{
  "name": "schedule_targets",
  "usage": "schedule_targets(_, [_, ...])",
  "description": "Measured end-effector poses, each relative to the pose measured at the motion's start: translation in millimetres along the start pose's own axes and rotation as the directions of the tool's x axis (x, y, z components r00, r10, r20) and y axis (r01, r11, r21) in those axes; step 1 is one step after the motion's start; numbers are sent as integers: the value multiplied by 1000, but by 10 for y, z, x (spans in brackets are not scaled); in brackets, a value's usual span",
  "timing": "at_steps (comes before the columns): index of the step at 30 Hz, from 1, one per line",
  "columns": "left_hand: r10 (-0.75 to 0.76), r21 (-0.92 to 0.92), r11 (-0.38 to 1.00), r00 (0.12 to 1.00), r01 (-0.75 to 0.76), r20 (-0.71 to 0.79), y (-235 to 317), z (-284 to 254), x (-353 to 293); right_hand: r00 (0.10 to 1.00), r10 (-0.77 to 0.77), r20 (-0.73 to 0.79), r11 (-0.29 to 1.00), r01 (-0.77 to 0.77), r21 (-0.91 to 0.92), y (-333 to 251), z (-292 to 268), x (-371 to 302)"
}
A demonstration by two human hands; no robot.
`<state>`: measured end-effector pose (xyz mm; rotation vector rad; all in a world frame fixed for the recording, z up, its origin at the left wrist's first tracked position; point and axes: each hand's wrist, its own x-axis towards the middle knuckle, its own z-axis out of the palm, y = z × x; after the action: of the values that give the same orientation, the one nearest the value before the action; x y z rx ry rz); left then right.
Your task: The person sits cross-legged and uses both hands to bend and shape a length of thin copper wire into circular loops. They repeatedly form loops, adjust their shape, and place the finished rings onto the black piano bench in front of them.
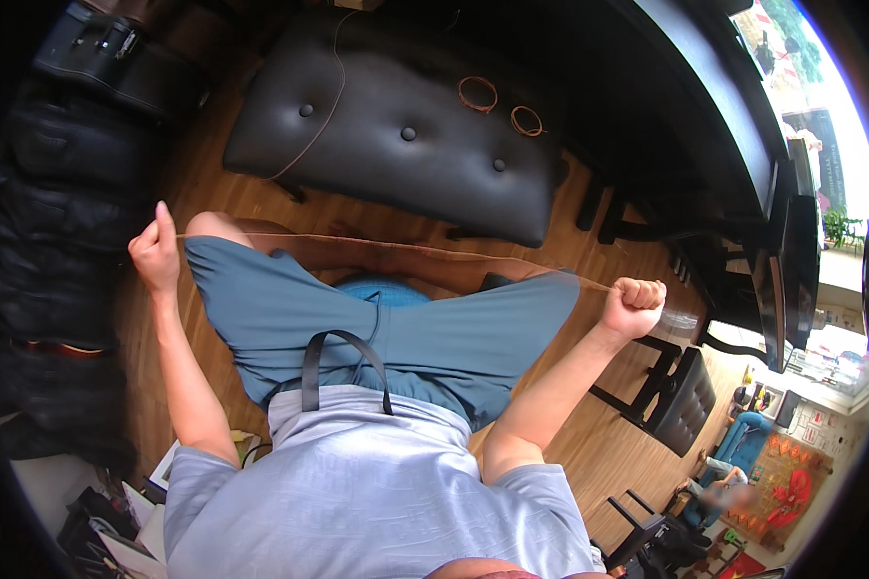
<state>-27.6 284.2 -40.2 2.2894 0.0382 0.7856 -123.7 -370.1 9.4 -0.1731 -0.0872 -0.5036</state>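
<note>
A thin copper-coloured string (386,244) is stretched across my lap, sagging slightly between my two hands. At the left, my left hand (157,251) is closed on one end with its thumb pointing up. My right hand (635,307) is a fist around the other end, beyond my right knee. Ahead of my knees stands a black tufted bench (357,145). Two coils of similar string, one larger (478,95) and one smaller (527,121), lie on its right part. Another loose thin strand (342,87) runs over its left part and hangs off the near edge.
Black padded cases (58,212) line the left side. A large black piano-like piece of furniture (714,87) rises at the far right. On the wooden floor (570,425) to my right stands a smaller black bench (684,400). Farther off, another person (729,482) sits near blue seating.
</note>
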Motion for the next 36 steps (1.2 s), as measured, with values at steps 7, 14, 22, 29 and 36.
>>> schedule_targets(7, [15, 24, 1000, 1000, -16, 26, 30, 60, -58, 997, 43, -58, 999, -43, 0, -19, 21, 45])
schedule_targets(14, [-59, 28, 998, 998, 59, 10, -54, 45, -54, 1000, -16, 8, 1000, 16, 19, 89, 117, 29])
schedule_targets(22, [-2, 12, 1000, 997, 1, 76, 17, 116, -47, 999, 24, -31, 999, -24, -28, 44, 2, -15])
schedule_targets(29, [-56, -8, 998, 996, 57, 64, 3, 175, -27, 981, 149, -128, 965, -172, -197, 313, 199, 87])
schedule_targets(36, [-69, -36, 997, 997, 71, 46, 59, 192, -46, 995, 97, -28, 988, -99, -118, 257, 195, 174])
